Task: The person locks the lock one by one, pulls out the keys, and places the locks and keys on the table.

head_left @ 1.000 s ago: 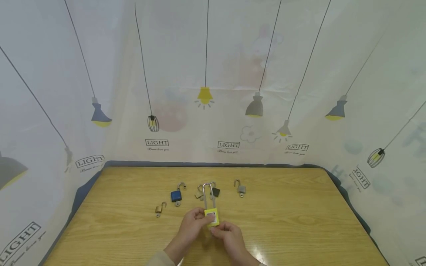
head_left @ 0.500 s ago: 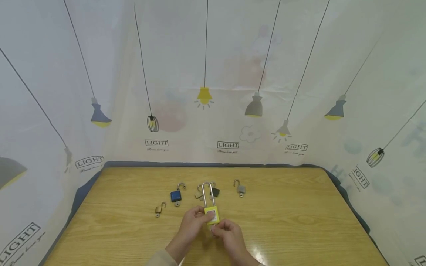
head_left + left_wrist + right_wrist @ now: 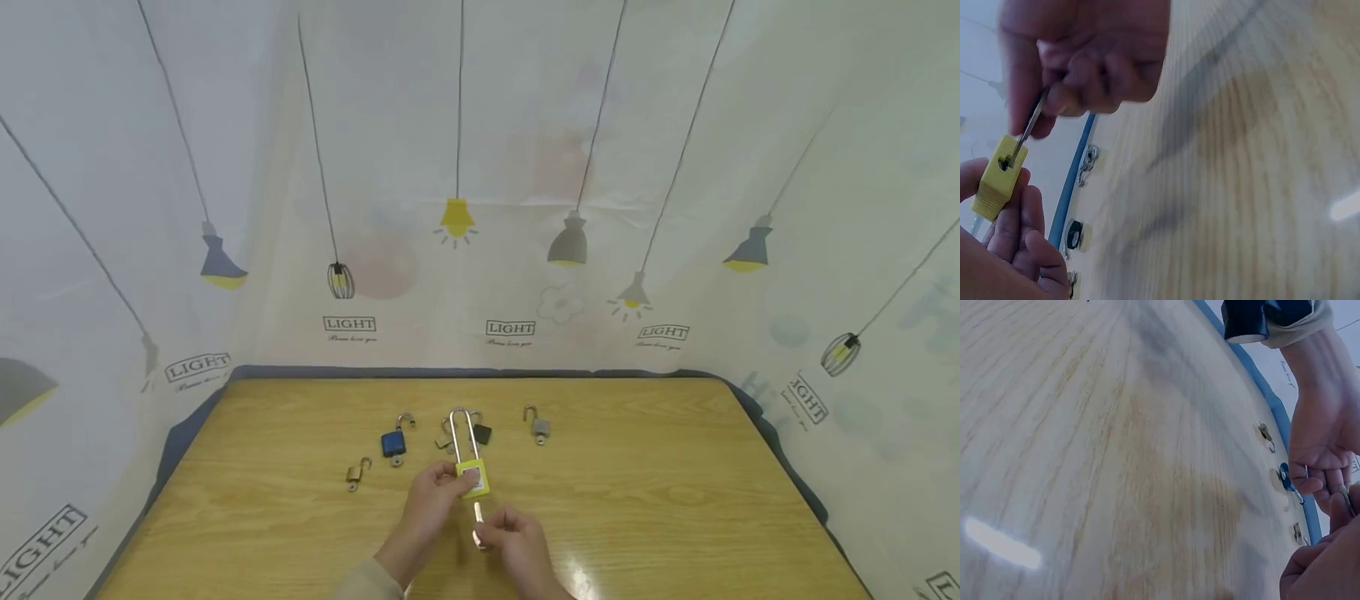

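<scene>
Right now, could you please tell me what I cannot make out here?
Head: print on the yellow padlock, too small, partly under the left hand.
Head: part of the shackle of the black padlock, behind the yellow one's.
Left wrist: the held end of the key, covered by the right hand.
Right wrist: part of the right hand, cut off by the edge.

Wood-grain tbl (image 3: 675, 500) is carrying five padlocks: sm. brass padlock (image 3: 353, 473) is lying at L, blue padlock (image 3: 393, 443) nr it, partly hidden padlock (image 3: 443, 444) & blk padlock (image 3: 483, 434) are resting close tog. mid-tbl, grey padlock (image 3: 541, 427) is lying off to R.
</scene>
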The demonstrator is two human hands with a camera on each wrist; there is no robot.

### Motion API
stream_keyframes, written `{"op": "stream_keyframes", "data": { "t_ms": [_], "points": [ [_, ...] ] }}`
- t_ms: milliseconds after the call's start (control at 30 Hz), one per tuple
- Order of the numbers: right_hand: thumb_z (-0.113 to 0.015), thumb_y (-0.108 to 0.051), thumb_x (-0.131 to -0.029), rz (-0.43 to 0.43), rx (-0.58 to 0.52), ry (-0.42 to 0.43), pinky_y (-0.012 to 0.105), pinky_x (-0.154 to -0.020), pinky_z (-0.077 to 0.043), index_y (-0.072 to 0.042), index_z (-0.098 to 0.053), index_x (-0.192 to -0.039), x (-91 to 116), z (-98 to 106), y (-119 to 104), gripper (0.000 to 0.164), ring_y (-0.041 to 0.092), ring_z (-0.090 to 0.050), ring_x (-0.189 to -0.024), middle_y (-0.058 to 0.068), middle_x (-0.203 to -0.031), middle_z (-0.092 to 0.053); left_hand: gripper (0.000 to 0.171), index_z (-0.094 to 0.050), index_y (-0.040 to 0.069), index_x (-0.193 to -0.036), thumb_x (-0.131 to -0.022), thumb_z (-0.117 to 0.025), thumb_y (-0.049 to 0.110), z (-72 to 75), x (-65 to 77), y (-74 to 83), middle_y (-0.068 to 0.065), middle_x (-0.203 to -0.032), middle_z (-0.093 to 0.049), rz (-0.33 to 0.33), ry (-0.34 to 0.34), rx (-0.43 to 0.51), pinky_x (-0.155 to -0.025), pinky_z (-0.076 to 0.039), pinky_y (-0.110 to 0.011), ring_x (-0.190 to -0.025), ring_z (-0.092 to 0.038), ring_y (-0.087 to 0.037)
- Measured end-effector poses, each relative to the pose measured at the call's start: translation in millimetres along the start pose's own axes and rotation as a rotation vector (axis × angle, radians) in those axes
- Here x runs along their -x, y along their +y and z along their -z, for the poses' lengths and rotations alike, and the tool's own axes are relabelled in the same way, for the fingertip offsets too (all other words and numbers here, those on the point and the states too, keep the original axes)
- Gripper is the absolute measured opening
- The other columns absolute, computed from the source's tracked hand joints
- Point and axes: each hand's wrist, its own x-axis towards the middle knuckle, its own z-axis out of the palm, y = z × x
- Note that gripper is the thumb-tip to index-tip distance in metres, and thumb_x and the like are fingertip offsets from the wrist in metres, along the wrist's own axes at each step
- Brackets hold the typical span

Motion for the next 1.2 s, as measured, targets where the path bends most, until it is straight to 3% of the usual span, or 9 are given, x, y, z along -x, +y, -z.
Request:
{"op": "stream_keyframes", "data": {
  "t_ms": [200, 867, 1033, 1200],
  "points": [
    [-0.065, -0.008, -0.084, -0.023, 0.006, -0.031, 0.032, -0.071, -0.044, 0.016, -0.056, -0.087, 2.8, 0.3, 1.7, 0.026, 0.014, -0.056, -0.071, -0.002, -0.070, -0.061, 0.047, -0.057, 0.002, -0.109, -0.085, -0.069, 0.040, 5.0, -11.5, -9.1, -0.005, -0.092, -0.067, -0.015, 0.006, 0.015, -0.085, -0.041, -0.042, -0.090, -0.056, -0.021],
    [-0.068, -0.006, -0.082, 0.012, 0.039, -0.083, 0.027, -0.067, -0.047, 0.011, -0.060, -0.087, 5.7, 1.1, 11.1, 0.019, 0.014, -0.059, -0.071, 0.008, -0.077, -0.067, 0.048, -0.056, 0.001, -0.110, -0.082, -0.072, 0.037, 13.6, -13.1, -14.5, -0.007, -0.092, -0.064, -0.019, 0.063, -0.022, -0.083, -0.046, -0.042, -0.084, -0.057, -0.020],
    [-0.069, -0.008, -0.082, 0.020, 0.045, -0.102, 0.028, -0.068, -0.047, 0.009, -0.061, -0.086, 5.7, 2.4, 10.3, 0.018, 0.016, -0.060, -0.072, 0.010, -0.078, -0.068, 0.044, -0.057, 0.002, -0.108, -0.082, -0.073, 0.034, 18.6, -11.3, -12.9, -0.006, -0.088, -0.061, -0.034, 0.094, -0.089, -0.072, -0.046, -0.035, -0.079, -0.054, -0.019],
    [-0.067, -0.010, -0.085, 0.017, 0.036, -0.129, 0.030, -0.072, -0.048, 0.008, -0.061, -0.087, 4.8, 2.8, 8.1, 0.018, 0.017, -0.060, -0.075, 0.009, -0.081, -0.068, 0.046, -0.058, 0.006, -0.106, -0.080, -0.073, 0.041, 25.0, -8.8, -14.0, -0.006, -0.087, -0.059, -0.022, 0.123, -0.179, -0.066, -0.043, -0.030, -0.077, -0.051, -0.019]
  ]
}}
